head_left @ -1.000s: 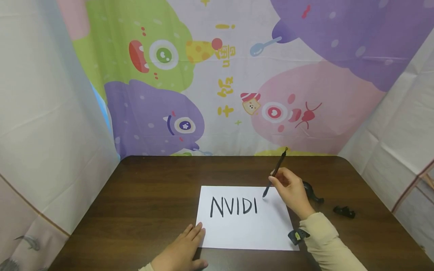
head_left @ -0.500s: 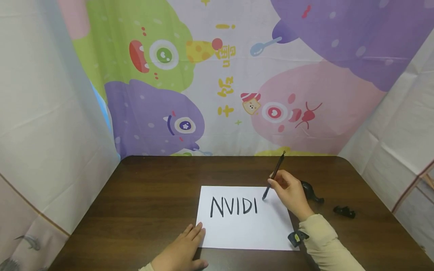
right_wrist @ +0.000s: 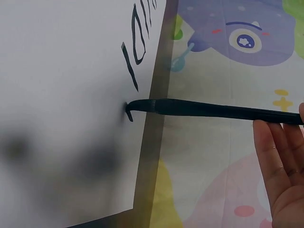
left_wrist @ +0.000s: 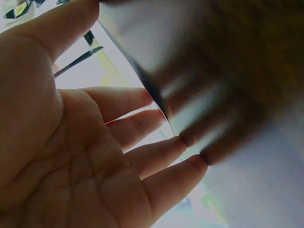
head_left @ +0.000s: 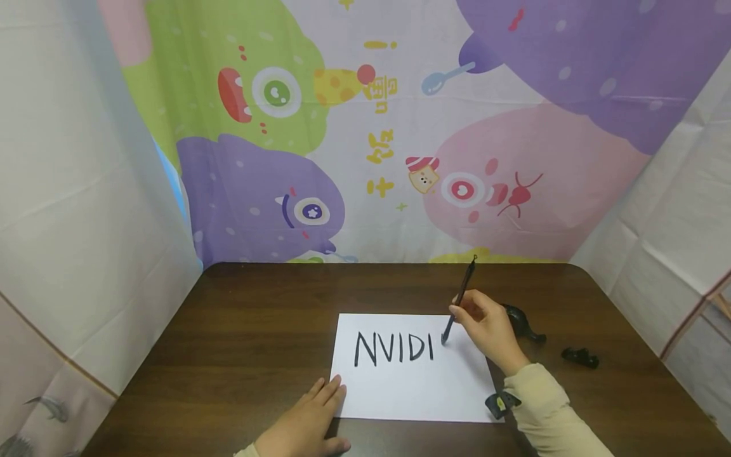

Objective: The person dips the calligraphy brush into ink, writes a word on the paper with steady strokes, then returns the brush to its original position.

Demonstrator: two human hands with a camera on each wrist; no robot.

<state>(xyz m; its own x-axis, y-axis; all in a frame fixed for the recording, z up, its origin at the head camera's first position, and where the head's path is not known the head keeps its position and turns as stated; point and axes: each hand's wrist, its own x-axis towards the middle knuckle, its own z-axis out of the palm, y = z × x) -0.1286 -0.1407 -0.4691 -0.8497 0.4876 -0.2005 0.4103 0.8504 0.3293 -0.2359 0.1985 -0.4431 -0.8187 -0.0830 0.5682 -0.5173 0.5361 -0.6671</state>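
A slim black calligraphy brush (head_left: 467, 278) leans in my right hand (head_left: 491, 330), which pinches its handle between thumb and fingers. The bent brush tip touches the white paper (head_left: 408, 397), just right of the large black letters NVIDI (head_left: 394, 349). In the right wrist view, a short dark stroke shows beside the bristles of the brush (right_wrist: 204, 109). My left hand (head_left: 305, 416) lies flat with its fingertips on the paper's lower left edge. In the left wrist view, the fingers of my left hand (left_wrist: 104, 152) are extended and hold nothing.
A rounded black object (head_left: 521, 322) with a narrow end stands partly behind my right hand. A small black bumpy piece (head_left: 580, 357) lies farther right on the brown wooden table (head_left: 245, 343). A cartoon-printed cloth (head_left: 377, 228) hangs along the table's back edge.
My right hand and the brush have moved slightly down and toward me, and a short dark mark now shows at the tip. My left hand has stayed put.
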